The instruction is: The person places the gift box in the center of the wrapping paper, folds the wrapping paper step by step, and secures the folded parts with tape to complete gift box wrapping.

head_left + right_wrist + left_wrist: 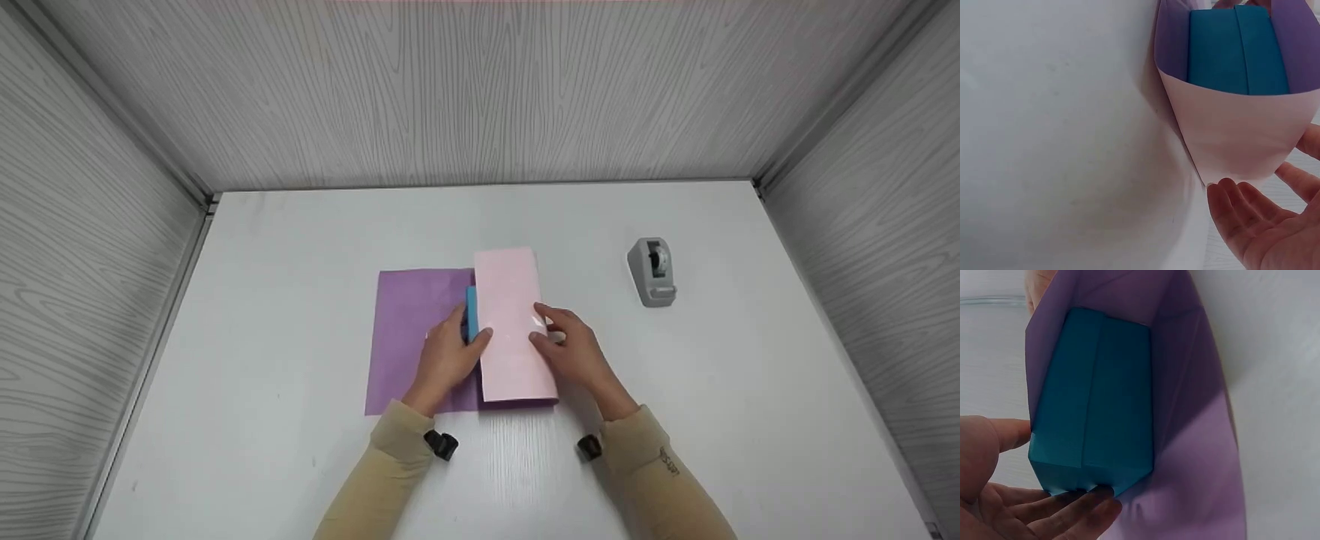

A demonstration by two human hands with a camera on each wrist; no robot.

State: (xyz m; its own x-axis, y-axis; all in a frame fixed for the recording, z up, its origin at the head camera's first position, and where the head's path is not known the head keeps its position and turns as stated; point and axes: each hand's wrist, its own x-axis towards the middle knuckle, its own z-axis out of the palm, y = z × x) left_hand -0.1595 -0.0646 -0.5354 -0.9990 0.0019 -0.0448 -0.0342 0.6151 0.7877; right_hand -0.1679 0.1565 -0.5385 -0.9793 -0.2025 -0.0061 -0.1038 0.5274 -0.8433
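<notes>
A sheet of paper, purple inside and pale pink outside (514, 330), is folded over a blue box (1095, 399) from the right. Part of its purple side (409, 322) lies flat on the left. My left hand (446, 356) holds the box at its left side, fingers against one face and thumb over the paper's free edge. On the right, my right hand (574, 349) touches the folded paper with thumb and fingertips. The right wrist view shows the box (1230, 53) inside the curved paper, with an open end.
A grey tape dispenser (652, 271) stands to the right on the white table (262, 337). Panels with a wood-grain pattern (480, 90) close off the back and both sides.
</notes>
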